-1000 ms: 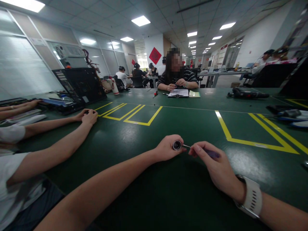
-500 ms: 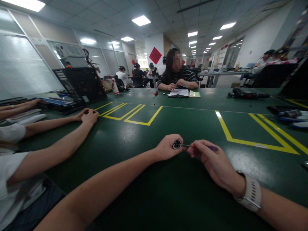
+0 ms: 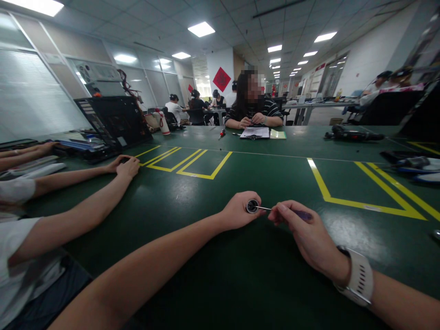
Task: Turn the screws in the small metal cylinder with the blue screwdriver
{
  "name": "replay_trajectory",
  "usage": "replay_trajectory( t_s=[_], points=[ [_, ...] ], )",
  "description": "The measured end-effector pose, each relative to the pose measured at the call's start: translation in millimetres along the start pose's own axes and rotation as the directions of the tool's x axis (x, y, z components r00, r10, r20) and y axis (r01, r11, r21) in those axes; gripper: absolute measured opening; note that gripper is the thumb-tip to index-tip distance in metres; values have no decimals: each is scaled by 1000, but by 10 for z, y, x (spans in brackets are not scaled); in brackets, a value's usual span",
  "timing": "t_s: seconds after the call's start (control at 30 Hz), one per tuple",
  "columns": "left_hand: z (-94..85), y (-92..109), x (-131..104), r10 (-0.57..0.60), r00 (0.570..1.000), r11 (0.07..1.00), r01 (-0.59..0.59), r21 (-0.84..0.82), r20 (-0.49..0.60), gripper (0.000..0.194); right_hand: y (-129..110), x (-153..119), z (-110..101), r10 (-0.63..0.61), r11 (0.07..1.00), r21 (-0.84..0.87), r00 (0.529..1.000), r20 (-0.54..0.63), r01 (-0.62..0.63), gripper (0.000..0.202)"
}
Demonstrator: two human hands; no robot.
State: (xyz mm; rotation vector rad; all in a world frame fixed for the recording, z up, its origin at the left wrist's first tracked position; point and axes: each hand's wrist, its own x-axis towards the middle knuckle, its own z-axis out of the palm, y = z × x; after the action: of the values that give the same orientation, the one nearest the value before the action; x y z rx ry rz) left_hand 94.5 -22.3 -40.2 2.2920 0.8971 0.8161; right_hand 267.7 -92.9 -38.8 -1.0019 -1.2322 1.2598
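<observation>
My left hand (image 3: 237,211) is wrapped round a small round part (image 3: 252,206) with a pale rim and a dark, hollow inside; its open end faces me and its exact kind cannot be made out. In my right hand (image 3: 302,229) is a screwdriver (image 3: 304,214) with a dark purple handle and a thin metal shaft, pinched between thumb and fingers. The shaft points left, and its tip reaches the mouth of the round part. Both hands are held above the green table (image 3: 233,275).
Yellow tape outlines (image 3: 213,177) mark the table. A co-worker's hands (image 3: 127,166) are at the left, near a black case (image 3: 113,121). Across the table sits another person (image 3: 254,107) behind a clipboard (image 3: 255,133). A red screwdriver (image 3: 222,134) and a black power tool (image 3: 354,133) lie farther back.
The screwdriver in my right hand has shifted and tilted very slightly, its tip still at the round part's mouth. My left hand has hardly moved.
</observation>
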Motion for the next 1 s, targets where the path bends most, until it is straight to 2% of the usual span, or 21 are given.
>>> replay_trajectory(
  t_s=[0.27, 0.4, 0.67, 0.8, 1.0],
  points=[
    [0, 13, 4, 26, 1000, 999, -25, 47, -17, 19, 2, 21, 7, 1, 1000, -18, 1000, -21, -1, 24],
    [-11, 5, 7, 29, 1000, 994, -28, 102, -9, 20, 41, 11, -15, -32, 994, -103, 999, -6, 31, 25],
    [-14, -2, 3, 117, 985, 954, -147, 260, 129, 16, -16, 1, -88, -85, 945, -316, 996, 15, 86, 30],
    [-22, 6, 5, 123, 976, 941, -173, 291, 182, 15, -40, 29, -95, -78, 946, -312, 996, 36, 85, 30],
    [-34, 21, 8, 125, 971, 940, -181, 289, 202, 14, -53, 36, -98, -70, 951, -297, 996, 47, 81, 30]
  ],
)
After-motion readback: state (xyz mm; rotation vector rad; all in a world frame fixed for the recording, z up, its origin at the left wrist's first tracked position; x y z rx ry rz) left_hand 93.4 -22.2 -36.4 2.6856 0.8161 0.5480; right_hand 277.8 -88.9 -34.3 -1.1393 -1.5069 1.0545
